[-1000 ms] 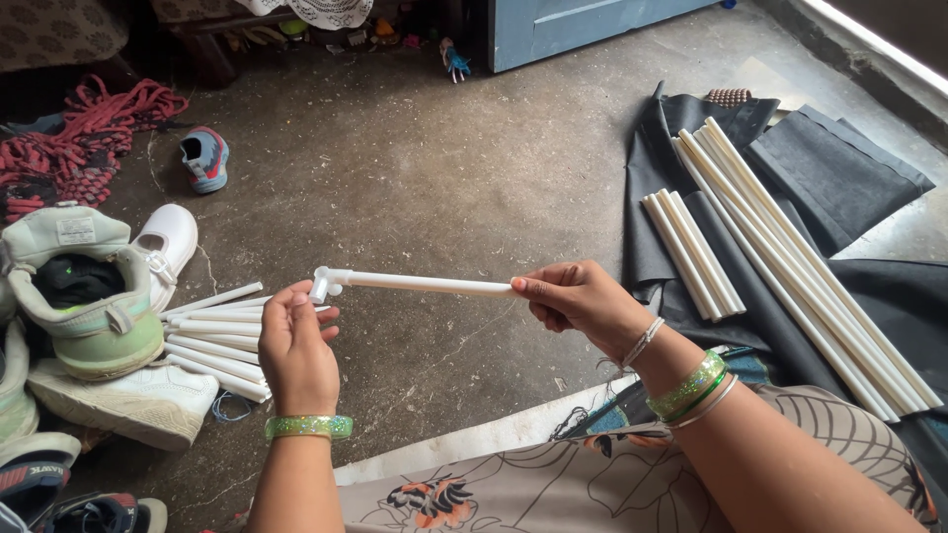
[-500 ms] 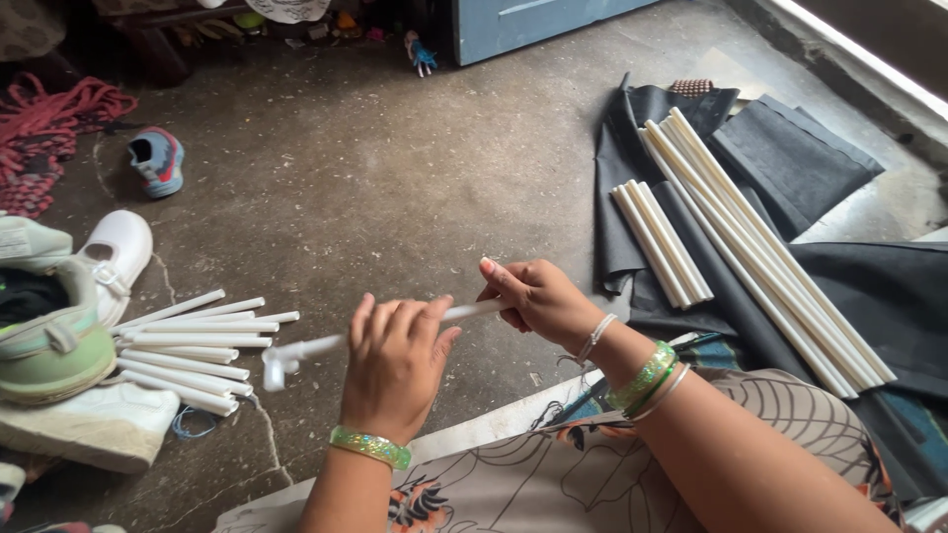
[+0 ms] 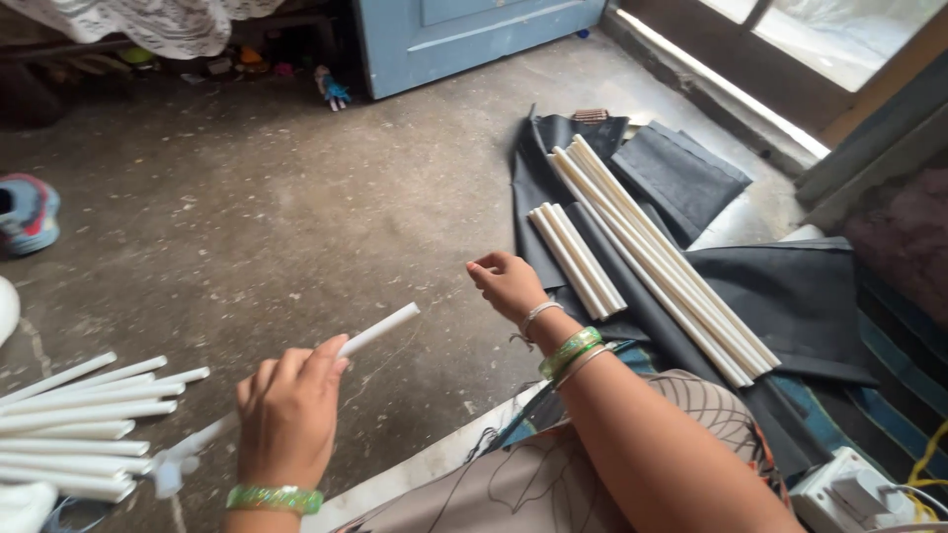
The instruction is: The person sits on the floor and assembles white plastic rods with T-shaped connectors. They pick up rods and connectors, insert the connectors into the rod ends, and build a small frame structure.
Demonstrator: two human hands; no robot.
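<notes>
A home floor used as a workspace: bare concrete floor (image 3: 247,227), a blue door (image 3: 464,35) at the far side, a child's shoe (image 3: 25,212) far left, white tubes (image 3: 652,252) on dark fabric (image 3: 800,296) at right.

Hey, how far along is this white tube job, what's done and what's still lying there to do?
Looks done: a stack of white tubes lies by the left hand. In hand: the left hand holds one tube with a white fitting on its near end; the right hand is off it, empty. Likely left: the short tubes and long tubes on the dark cloth, untouched.
</notes>
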